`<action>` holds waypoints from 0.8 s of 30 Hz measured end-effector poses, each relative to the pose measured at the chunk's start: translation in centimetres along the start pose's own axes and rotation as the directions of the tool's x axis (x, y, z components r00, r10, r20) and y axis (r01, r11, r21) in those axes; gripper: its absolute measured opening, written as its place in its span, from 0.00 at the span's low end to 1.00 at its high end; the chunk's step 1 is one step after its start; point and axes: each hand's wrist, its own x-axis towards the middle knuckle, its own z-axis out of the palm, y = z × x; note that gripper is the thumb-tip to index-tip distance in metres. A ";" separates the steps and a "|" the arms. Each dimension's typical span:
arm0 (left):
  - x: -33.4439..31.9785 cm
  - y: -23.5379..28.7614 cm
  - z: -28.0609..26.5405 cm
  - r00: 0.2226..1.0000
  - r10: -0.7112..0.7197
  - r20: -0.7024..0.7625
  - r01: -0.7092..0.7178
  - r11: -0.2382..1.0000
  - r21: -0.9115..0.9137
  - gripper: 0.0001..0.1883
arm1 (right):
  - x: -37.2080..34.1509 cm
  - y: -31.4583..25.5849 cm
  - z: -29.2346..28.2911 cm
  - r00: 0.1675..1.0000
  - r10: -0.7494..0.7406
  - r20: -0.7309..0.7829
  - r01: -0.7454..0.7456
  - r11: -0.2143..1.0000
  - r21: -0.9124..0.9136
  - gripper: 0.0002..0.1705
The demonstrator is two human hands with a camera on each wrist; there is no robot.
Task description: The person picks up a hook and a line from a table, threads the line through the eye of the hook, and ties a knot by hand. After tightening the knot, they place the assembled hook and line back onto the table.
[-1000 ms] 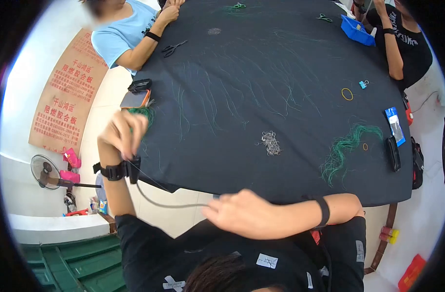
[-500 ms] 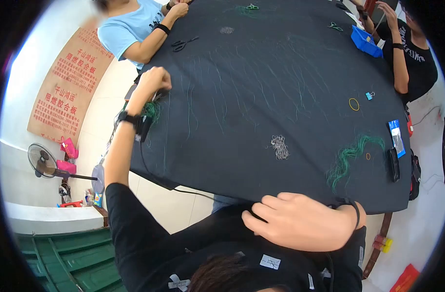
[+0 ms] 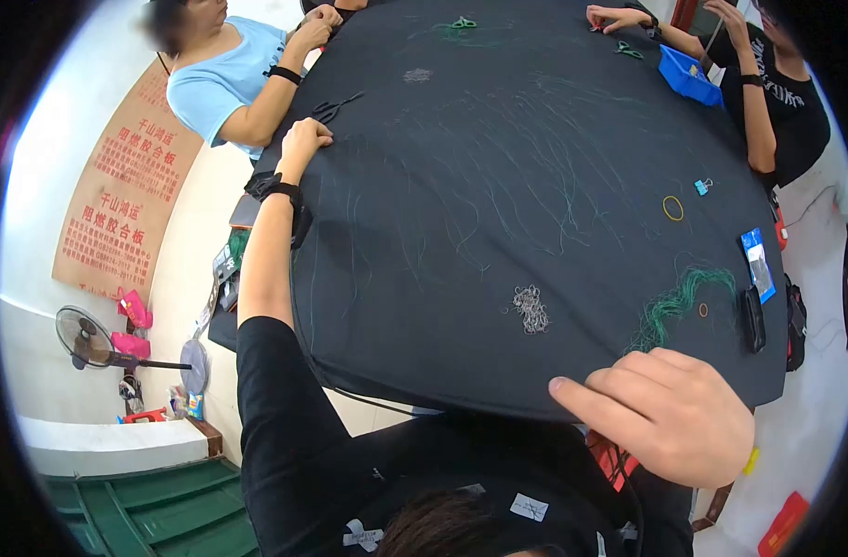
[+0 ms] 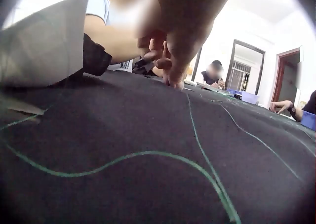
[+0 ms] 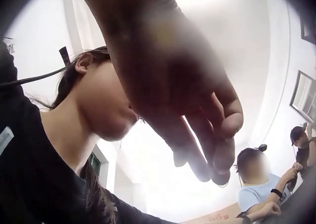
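My left hand [image 3: 305, 141] is low over the black cloth near the table's left edge, just below black scissors [image 3: 326, 111]. In the left wrist view the fingertips of the left hand [image 4: 185, 36] meet the cloth, pinched at the far end of a green thread [image 4: 197, 140]. My right hand [image 3: 670, 413] hovers over the near right table edge, below a green thread bundle [image 3: 670, 302]. Its fingers bend loosely in the right wrist view, where the right hand [image 5: 173, 81] shows only a faint thin curve at one fingertip. Several green threads [image 3: 498, 209] lie spread across the cloth.
A pile of small metal pieces [image 3: 530, 309] sits right of centre. Rightward are a yellow ring [image 3: 673, 208], a teal clip [image 3: 703, 187], a blue packet [image 3: 758, 265] and a black case [image 3: 752, 318]. Other people sit at the far left and far right, near a blue tray [image 3: 689, 76].
My left hand has moved up along the table's left side, from the near edge to beside the scissors. My right hand has moved right and is higher over the table edge.
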 end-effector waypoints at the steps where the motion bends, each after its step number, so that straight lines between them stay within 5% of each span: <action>1: 0.0 -0.3 0.3 0.998 0.045 -0.041 -0.044 0.999 0.011 0.10 | -0.1 0.2 -0.3 1.000 0.007 0.001 -0.007 1.000 0.000 0.21; 4: -0.5 1.1 -0.5 0.995 0.062 -0.079 -0.051 0.989 0.142 0.13 | -0.7 0.9 -1.4 0.989 0.076 -0.124 -0.073 0.997 0.027 0.23; 6: -0.6 3.9 -1.5 0.994 -0.060 -0.087 0.083 0.951 0.297 0.11 | -2.0 2.0 -2.8 0.967 0.213 -0.140 -0.201 0.975 0.096 0.19; 8: -1.2 9.1 -3.1 0.993 -0.039 0.116 -0.003 0.937 0.348 0.12 | -2.7 3.1 -2.9 0.872 0.386 -0.301 -0.371 0.922 0.108 0.18; 11: -6.8 21.6 -5.1 0.937 0.316 0.151 -0.331 0.939 0.093 0.10 | -3.2 4.8 -3.3 0.774 0.474 -0.420 -0.476 0.873 0.108 0.16; 13: -10.6 28.0 -4.9 0.812 0.577 0.091 -0.564 0.815 -0.132 0.08 | -3.7 5.6 -3.4 0.748 0.485 -0.454 -0.497 0.862 0.102 0.15; 14: -10.7 28.8 -4.8 0.823 0.543 0.169 -0.528 0.840 -0.127 0.08 | -3.7 5.8 -3.6 0.760 0.482 -0.435 -0.492 0.865 0.100 0.15; 16: -14.9 35.5 -4.5 0.655 0.753 0.070 -0.670 0.621 -0.408 0.12 | -3.8 5.7 -3.8 0.779 0.473 -0.411 -0.475 0.874 0.105 0.14; 21: -16.7 43.7 -3.3 0.554 0.818 -0.156 -0.764 0.424 -0.487 0.15 | -5.5 5.6 -3.9 0.815 0.374 -0.443 -0.388 0.920 0.063 0.13; 24: -16.4 45.9 -2.7 0.491 0.868 -0.079 -0.777 0.395 -0.490 0.10 | -6.4 5.4 -4.1 0.816 0.349 -0.462 -0.366 0.929 0.054 0.14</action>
